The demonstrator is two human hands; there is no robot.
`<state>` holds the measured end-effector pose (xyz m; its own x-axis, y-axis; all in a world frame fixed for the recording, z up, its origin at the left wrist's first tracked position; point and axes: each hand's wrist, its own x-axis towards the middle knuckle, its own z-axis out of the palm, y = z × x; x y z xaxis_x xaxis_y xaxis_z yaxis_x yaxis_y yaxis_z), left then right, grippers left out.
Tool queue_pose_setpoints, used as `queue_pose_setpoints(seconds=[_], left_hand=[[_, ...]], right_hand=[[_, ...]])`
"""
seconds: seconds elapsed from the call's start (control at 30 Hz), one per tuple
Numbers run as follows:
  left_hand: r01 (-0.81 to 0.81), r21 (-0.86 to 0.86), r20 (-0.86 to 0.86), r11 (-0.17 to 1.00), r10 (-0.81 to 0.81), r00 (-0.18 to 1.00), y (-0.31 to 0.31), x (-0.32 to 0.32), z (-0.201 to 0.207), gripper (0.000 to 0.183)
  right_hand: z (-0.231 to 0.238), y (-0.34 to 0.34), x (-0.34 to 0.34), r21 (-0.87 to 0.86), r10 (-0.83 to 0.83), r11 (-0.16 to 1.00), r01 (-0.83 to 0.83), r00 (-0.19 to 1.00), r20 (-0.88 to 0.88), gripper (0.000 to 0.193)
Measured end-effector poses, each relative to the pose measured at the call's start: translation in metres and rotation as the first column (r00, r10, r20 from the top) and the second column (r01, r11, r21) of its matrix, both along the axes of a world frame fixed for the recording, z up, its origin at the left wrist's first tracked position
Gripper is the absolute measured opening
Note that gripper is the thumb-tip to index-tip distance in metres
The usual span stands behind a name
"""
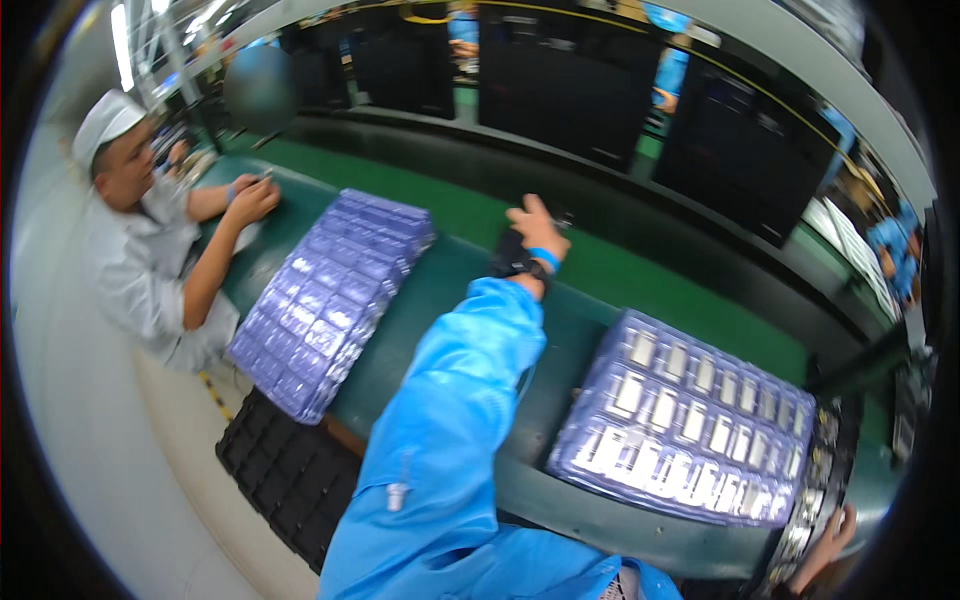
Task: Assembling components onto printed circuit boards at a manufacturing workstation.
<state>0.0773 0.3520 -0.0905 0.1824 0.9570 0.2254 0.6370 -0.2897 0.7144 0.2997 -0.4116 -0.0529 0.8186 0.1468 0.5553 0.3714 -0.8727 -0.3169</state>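
Note:
My left arm in a blue sleeve stretches across the green bench to the far side. On its wrist are a blue band and a dark watch. My left hand [541,232] is bent over the green strip, its fingers partly curled. A small dark thing [565,218] shows at its right edge, too blurred to name. Beside the wrist is a black object [509,252]. At the lower right, what seems my right hand [832,538] lies by a black tray with small metallic parts [818,470]; its fingers are mostly unclear.
A clear purplish plastic tray [690,420] with rows of white-silver pieces rests at right. Similar stacked trays [330,290] stand left. Below them is a black compartment tray [285,470]. A co-worker [140,230] in white handles something small at left. Dark panels [565,80] line the back.

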Motion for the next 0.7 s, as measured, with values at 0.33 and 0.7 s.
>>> queue_pose_setpoints(seconds=[0.33,0.7], left_hand=[[0.345,0.448,0.258,0.825,-0.489,0.834,-0.107,-0.079,0.084,0.087],[0.741,0.434,0.166,0.512,-0.854,0.493,-0.186,-0.18,0.093,0.102]], right_hand=[[0.097,0.277,-0.173,0.683,0.711,0.547,-0.485,0.7,-0.072,0.018],[0.083,0.407,-0.229,0.862,0.934,0.337,-0.379,0.021,-0.356,0.052]])
